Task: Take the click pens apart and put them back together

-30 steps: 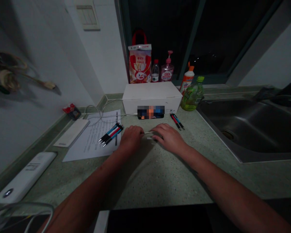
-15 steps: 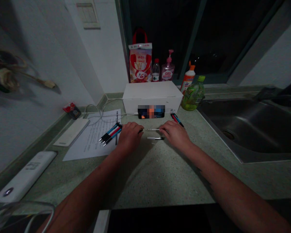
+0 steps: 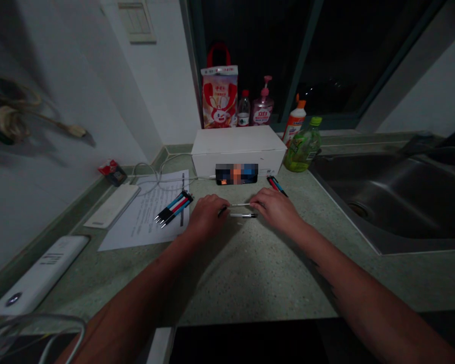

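Observation:
My left hand is closed, its fingertips pinching a short dark pen part. A thin pen refill spans the gap between my hands. My right hand pinches the refill's right end. Its left end meets my left fingertips; whether it sits inside the dark part I cannot tell. Just below, a clear-and-black pen barrel lies on the counter. Several pens in blue, red and black lie side by side on a printed sheet, left of my left hand. More pens rest beyond my right hand.
A white box stands at the back with a phone leaning on it, a cable attached. Bottles, including a green one, stand behind. The sink is right. A white power bank lies left.
My left hand has moved slightly right and down, bringing the dark part to the refill's left end. My right hand has barely moved. The barrel and other pens lie where they were.

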Motion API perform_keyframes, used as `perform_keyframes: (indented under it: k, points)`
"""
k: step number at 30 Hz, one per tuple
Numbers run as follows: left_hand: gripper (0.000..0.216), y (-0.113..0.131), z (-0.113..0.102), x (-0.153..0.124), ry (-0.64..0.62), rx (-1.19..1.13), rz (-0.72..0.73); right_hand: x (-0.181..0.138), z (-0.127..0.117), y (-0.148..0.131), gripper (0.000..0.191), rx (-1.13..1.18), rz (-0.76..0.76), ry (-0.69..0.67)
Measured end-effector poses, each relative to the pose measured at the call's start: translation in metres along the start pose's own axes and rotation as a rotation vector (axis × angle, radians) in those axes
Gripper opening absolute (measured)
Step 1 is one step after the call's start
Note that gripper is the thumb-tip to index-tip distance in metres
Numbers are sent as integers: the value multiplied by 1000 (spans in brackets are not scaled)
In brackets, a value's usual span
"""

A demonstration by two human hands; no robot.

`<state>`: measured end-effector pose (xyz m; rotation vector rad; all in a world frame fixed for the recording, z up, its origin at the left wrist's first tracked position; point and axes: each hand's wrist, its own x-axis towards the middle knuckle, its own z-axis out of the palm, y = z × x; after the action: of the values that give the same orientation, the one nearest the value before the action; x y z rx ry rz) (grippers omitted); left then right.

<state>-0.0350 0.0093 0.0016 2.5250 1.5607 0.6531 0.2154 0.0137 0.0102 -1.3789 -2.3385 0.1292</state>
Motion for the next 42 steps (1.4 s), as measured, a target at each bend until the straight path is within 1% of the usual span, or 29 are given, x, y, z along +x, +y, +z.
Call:
perform_keyframes:
  k: [5, 9, 12, 15, 19, 21, 24, 26, 28, 30, 32, 36, 39, 42]
  points:
    - [15, 7, -3, -2, 38, -31, -17, 0, 1, -9, 16, 11, -20, -12]
    - [12, 7, -3, -2, 22, -43, 24, -1, 3, -10, 17, 27, -38, -7]
    - [14, 5, -3, -1, 20, -39, 27, -1, 1, -5, 17, 33, -34, -24]
    - [15, 3, -5, 0, 14, -37, 3, 1, -6, 5, 16, 51, 7, -65]
    - [16, 4, -6, -1, -57, -31, 44, 3, -13, 16, 13, 217, 17, -108]
    - [16, 7, -5, -2, -99, -10, 76, 3, -13, 17, 12, 334, 10, -167]
    - [17, 12, -2, -4, -119, 4, 90, 2, -9, 17, 8, 462, 35, -327]
    - [18, 14, 0, -4, -125, 2, 90, 0, -6, 15, 6, 487, 65, -410]
    - [18, 15, 1, -4, -142, 15, 91, -1, -4, 12, 7, 463, 83, -435]
    - [18, 15, 2, -4, -156, 32, 84, -2, -2, 8, 9, 410, 80, -419]
    - [16, 13, 1, -4, -145, 25, 61, -2, 0, 4, 10, 343, 67, -394]
    - [13, 8, 0, -4, -36, -46, -22, -2, 1, -3, 8, 221, 53, -351]
    - [16, 7, 1, -5, 23, -147, -96, -1, 0, -7, 5, 146, 61, -302]
    - [23, 11, 2, -5, 42, -326, -194, -1, -2, -12, 3, 135, 60, -191]
